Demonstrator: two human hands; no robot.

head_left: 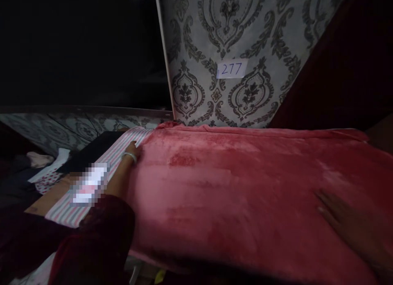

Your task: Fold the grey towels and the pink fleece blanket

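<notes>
A plush red blanket lies spread over a flat surface, with faint creases and darker brushed patches. My left hand, a bracelet at its wrist, is at the blanket's left edge beside a striped cloth. Its fingers are mostly hidden in shadow, so I cannot make out whether they grip the edge. On the right, my right hand lies flat on the blanket, fingers stretched out, holding nothing.
A large dark screen stands behind on the left, beside patterned wallpaper with a paper label reading 277. A pixelated patch covers part of the striped cloth. Brown board and spotted cloth are at the far left.
</notes>
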